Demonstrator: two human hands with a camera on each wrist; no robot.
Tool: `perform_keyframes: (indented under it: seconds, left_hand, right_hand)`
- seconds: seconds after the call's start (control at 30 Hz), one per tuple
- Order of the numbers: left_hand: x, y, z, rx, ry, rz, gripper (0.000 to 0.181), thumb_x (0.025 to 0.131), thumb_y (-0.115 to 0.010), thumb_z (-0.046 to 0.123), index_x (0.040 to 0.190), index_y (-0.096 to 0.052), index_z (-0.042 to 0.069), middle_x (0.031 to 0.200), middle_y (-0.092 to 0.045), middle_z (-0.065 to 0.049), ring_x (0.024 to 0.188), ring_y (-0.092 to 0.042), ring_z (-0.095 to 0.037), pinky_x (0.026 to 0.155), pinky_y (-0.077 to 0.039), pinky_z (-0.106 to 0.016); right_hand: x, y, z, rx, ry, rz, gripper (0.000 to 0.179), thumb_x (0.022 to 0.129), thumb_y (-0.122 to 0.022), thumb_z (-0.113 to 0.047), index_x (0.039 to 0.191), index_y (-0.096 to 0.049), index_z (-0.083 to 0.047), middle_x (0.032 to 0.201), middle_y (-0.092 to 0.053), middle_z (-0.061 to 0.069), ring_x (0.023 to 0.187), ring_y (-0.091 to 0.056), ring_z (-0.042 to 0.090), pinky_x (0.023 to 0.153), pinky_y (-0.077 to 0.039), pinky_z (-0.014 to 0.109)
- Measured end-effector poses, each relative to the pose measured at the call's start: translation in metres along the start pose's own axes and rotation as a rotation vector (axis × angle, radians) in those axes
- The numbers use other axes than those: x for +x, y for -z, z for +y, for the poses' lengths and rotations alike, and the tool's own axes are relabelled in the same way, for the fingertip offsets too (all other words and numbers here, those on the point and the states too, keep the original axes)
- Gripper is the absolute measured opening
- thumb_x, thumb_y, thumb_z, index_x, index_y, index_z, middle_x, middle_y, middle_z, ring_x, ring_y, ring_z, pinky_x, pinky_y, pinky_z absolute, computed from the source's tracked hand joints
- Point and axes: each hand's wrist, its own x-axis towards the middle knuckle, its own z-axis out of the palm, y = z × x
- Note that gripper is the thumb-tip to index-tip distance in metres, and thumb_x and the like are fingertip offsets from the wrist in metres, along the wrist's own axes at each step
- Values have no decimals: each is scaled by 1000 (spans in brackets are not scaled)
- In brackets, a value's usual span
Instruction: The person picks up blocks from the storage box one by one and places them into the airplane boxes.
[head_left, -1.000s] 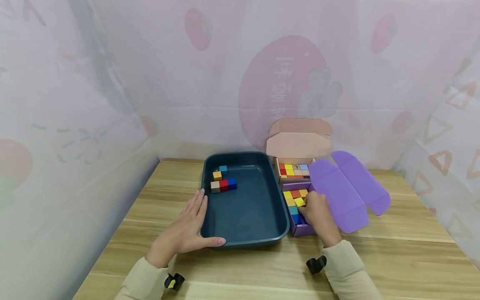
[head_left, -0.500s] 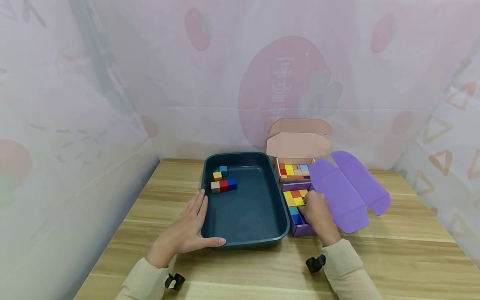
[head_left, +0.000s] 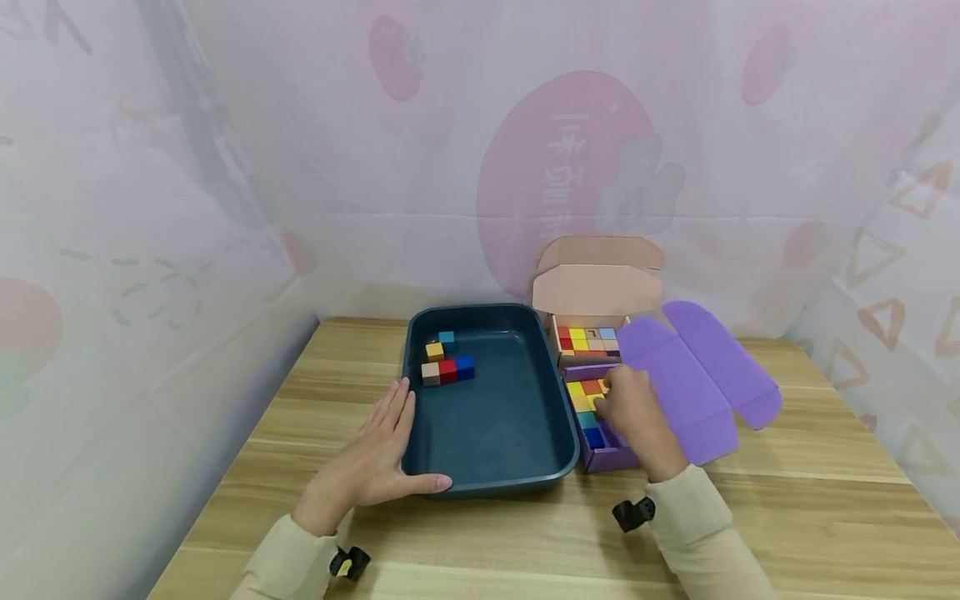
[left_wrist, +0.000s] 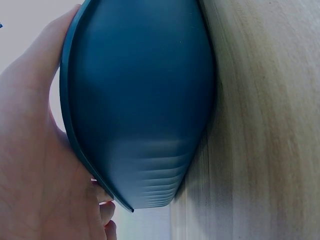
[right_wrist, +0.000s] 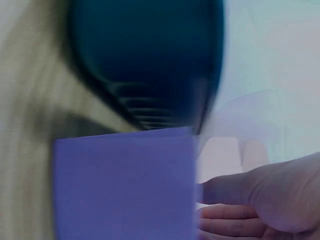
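so the yellow block (head_left: 593,402) in the purple box (head_left: 611,461) was sitting a bit crooked a second ago, and now what I can see of it looks squared up with its neighbours, though the right hand (head_left: 633,408) covers part of it. That hand has also crept a touch toward the back of the box, thumb by the yellow block and index finger near the orange block (head_left: 603,385). Honestly can't tell if those fingers are pinching anything or just nudging, the box wall hides the tips in the right-wrist view. My guess is the blocks are being packed into neat rows, with a spot left to fill, since bare bottom shows next to the dark blue block (head_left: 594,438) at the near end. Just beside all that, the big tray (head_left: 487,433) looks the same as before: a row of three blocks (head_left: 447,371) with a couple more behind. Left hand (head_left: 371,467) hasn't budged, fingers straight along the rim, thumb on the near edge, probably steadying it. Further back a cardboard box (head_left: 581,360) stands lid up, blocks inside, and the purple lid (head_left: 690,375) flops out over the surface (head_left: 465,550)
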Motion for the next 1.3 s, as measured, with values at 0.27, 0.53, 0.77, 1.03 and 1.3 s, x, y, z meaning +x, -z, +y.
perform_keyframes:
  seconds: [0.27,0.53,0.77,1.03,1.3]
  left_hand:
    - [1,-1,-1,7,9,2,140,78,-65,88,168,-9,-2,179,4,-18,167,1,-40,133,-12,-63]
    - [0,-1,-1,4,9,5,139,78,-66,87,168,-9,-1,179,3,-17,167,1,-39,134,-11,-63]
    - [0,-1,-2,10,4,6,139,79,-64,88,168,-6,0,179,4,-17,167,1,-39,133,-12,-62]
    - [-1,-2,-1,2,18,-7,138,78,-64,88,169,-7,1,179,5,-16,167,2,-39,134,-11,-62]
    - [1,-3,-2,9,12,6,138,79,-64,89,168,-7,0,179,4,-16,167,2,-39,134,-13,-61]
  right_hand:
    - [12,21,-24,30,92,-13,17,93,-79,-7,101,-76,8,89,-75,20,67,-65,24,59,-60,32]
    - [23,26,-51,56,162,-62,29,95,-76,-8,118,-74,10,109,-78,25,79,-75,26,78,-67,42]
    - [31,17,-73,69,244,-89,25,94,-79,-7,113,-74,7,108,-77,21,93,-74,30,88,-66,45]
    - [45,3,-103,39,283,-177,34,96,-78,-14,125,-72,4,119,-76,18,107,-74,29,96,-64,42]
    - [59,-18,-132,43,316,-209,35,95,-80,-17,125,-74,1,118,-77,14,103,-74,25,94,-64,40]
